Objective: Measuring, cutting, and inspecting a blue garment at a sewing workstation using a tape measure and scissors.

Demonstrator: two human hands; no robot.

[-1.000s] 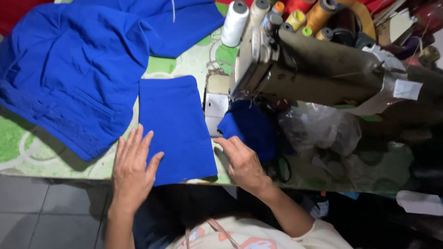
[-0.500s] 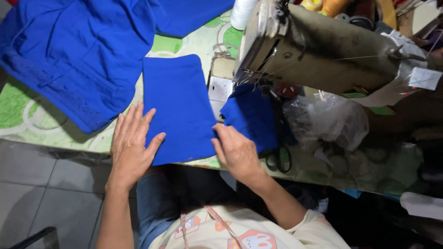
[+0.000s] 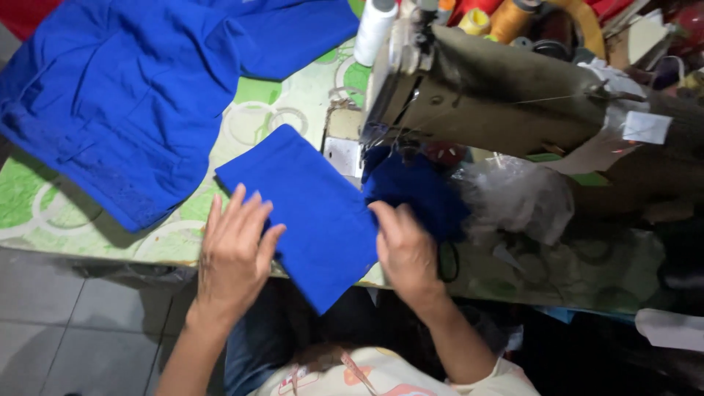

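Note:
A folded piece of blue cloth (image 3: 308, 205) lies across the front edge of the sewing table, its near corner hanging over the edge. My left hand (image 3: 233, 253) rests flat on its left side, fingers spread. My right hand (image 3: 405, 249) presses on its right edge, where the cloth runs under the sewing machine (image 3: 484, 88). A darker bunched part of the blue cloth (image 3: 414, 191) sits beneath the machine's needle area.
A large blue garment (image 3: 139, 95) is spread over the table's left and back. The table (image 3: 51, 213) has a green and white patterned cover. Thread spools (image 3: 374, 29) stand behind the machine. Crumpled clear plastic (image 3: 513, 198) lies to the right. Grey floor tiles (image 3: 73, 330) show below.
The folded blue cloth has turned to lie at an angle, its near corner now past the table edge. Both hands shifted with it and stay flat on it.

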